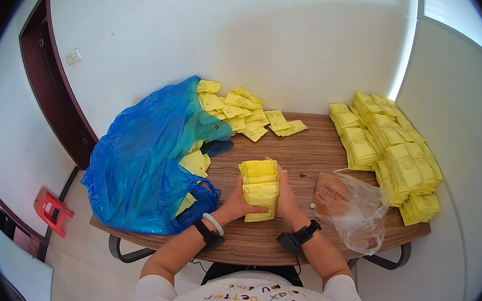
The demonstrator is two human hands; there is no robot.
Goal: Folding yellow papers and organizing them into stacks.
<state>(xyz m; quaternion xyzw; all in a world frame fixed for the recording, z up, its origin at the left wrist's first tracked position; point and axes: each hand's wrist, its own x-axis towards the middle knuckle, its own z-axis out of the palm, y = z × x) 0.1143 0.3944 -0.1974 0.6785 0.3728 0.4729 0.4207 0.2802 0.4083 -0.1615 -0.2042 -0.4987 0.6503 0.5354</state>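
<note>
Between my two hands, over the middle of the table, is a small stack of yellow packets (261, 192). My left hand (235, 201) presses on its left side, and my right hand (287, 198) closes on its right side. The packets are flat and soft-looking, some overlapping unevenly at the top. Left of my hands lies a large blue plastic bag (141, 158), with more yellow packets showing at its opening. Loose yellow packets (239, 107) spill from it onto the back of the table. My fingertips are partly hidden behind the stack.
Neat piles of yellow packets (395, 148) stand at the table's back right. A clear plastic bag (357, 211) with something brown inside lies right of my hands on the wooden table (305, 148). A red stool (52, 211) stands on the floor at left, near a dark door (56, 80).
</note>
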